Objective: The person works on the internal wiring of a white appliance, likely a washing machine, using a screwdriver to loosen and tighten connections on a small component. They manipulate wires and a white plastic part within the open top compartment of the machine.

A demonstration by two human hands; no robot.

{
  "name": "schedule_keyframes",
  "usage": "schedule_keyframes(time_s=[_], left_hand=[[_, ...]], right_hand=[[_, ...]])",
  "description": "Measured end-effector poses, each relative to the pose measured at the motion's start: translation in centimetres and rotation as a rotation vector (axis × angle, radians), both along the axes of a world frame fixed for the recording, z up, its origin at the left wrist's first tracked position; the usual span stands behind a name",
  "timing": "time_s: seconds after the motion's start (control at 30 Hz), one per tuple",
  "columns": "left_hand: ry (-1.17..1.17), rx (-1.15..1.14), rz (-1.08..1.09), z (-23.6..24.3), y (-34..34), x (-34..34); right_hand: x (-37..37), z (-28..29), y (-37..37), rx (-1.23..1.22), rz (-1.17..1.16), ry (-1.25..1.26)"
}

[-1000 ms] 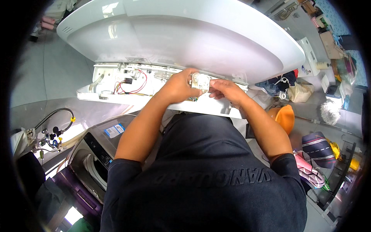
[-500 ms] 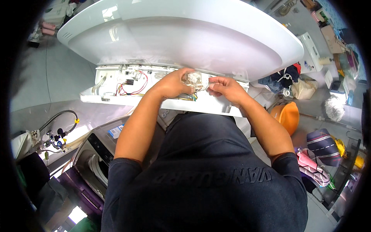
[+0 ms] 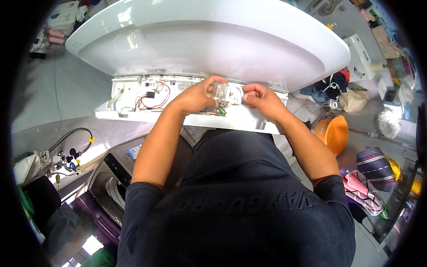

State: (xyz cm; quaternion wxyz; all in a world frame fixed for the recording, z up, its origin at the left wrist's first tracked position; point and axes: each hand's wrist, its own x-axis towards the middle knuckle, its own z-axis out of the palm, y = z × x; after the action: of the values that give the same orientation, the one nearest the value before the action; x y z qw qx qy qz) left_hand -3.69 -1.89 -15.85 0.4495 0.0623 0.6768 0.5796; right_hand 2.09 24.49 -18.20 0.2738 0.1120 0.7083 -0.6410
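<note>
This appears to be the laundry or utility corner of a home. A front-loading washing machine (image 3: 117, 168) with a dark control strip stands at the lower left, and beside it a black hose (image 3: 80, 129) curves toward a cluster of water valves (image 3: 72, 161). On the right, household belongings crowd together: a heap of clothes (image 3: 328, 87) next to a beige bag (image 3: 353, 101), an orange plastic basin (image 3: 336, 135), and a fluffy white duster (image 3: 389, 123). Farther down lie a dark striped cloth (image 3: 376, 170) and a pink patterned cloth (image 3: 362, 191), near a dark rack (image 3: 404, 189). The crowded domestic clutter suggests living quarters rather than a workshop.
</note>
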Motion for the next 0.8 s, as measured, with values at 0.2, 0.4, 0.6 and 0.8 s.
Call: schedule_keyframes(time_s=[0.2, 0.4, 0.6, 0.8], left_hand=[[-0.008, 0.005, -0.010, -0.1, -0.2, 0.0], [-0.067, 0.070, -0.001, -0.9, -0.5, -0.3], [-0.051, 0.075, 0.006, -1.1, -0.4, -0.1], [-0.047, 0.056, -0.014, -1.2, -0.4, -0.3]], right_hand=[[0.1, 0.1, -0.1, 0.005, 0.021, -0.003], [0.1, 0.0, -0.1, 0.042, 0.023, -0.015], [0.2, -0.4, -0.2, 0.010, 0.048, -0.011], [0.1, -0.8, -0.2, 0.064, 0.068, 0.026]])
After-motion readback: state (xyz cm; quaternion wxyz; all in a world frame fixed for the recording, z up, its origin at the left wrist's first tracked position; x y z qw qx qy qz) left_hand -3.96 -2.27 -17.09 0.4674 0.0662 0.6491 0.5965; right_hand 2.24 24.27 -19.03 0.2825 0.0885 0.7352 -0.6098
